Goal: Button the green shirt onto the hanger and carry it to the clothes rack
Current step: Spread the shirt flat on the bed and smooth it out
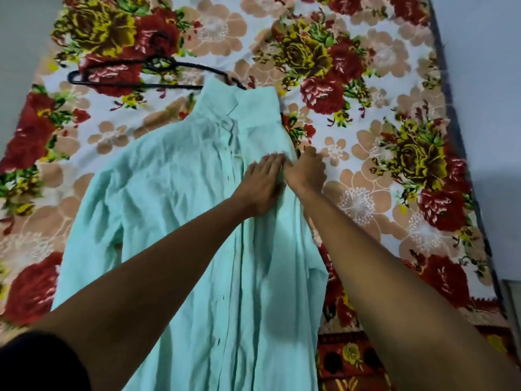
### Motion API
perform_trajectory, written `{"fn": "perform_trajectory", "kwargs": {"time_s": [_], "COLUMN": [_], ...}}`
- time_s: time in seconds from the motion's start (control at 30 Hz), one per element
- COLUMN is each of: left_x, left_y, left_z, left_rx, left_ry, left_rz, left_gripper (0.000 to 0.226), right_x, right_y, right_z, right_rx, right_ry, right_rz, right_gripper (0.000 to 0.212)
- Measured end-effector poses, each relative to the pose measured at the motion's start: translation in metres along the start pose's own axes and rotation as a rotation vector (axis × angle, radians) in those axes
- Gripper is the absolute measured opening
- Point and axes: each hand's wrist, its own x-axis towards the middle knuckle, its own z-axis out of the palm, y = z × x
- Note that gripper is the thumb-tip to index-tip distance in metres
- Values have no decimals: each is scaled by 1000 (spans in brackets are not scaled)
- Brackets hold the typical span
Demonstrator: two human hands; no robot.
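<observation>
The pale green shirt (174, 198) lies spread on the bed, collar toward the far end, its front placket running down the middle. A dark hanger (135, 77) lies flat beyond the collar, its right end tucked under the shirt's top edge. My left hand (260, 184) rests flat on the shirt's right front panel with fingers spread. My right hand (306, 172) is beside it at the shirt's right edge, fingers curled onto the cloth there. Whether it pinches the fabric is unclear.
The floral bedsheet (380, 80) in red, yellow and peach covers the whole bed. The bed's right edge (468, 165) meets a pale floor. Grey wall or floor shows at the top left corner.
</observation>
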Motion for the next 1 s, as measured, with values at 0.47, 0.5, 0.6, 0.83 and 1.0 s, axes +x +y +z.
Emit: {"fn": "perform_trajectory", "kwargs": {"time_s": [0.47,0.5,0.6,0.83,1.0], "left_x": [0,0,1,-22,-42], "left_y": [-24,-23,-17,38,38], "left_z": [47,47,46,57,95], "left_rx": [331,344,321,263,295], "left_ry": [113,114,119,173,50], "left_rz": [-23,-27,-43,-41,82], "left_gripper": [78,79,75,72,74], "right_x": [-34,-36,-37,-68,-65], "right_y": [99,103,114,135,160], "right_z": [-30,-29,-35,-46,-56], "right_rx": [651,626,630,604,843], "right_ry": [-682,-657,-274,-163,-285], "right_rz": [-94,-110,-50,62,167], "right_gripper": [39,34,11,24,18]}}
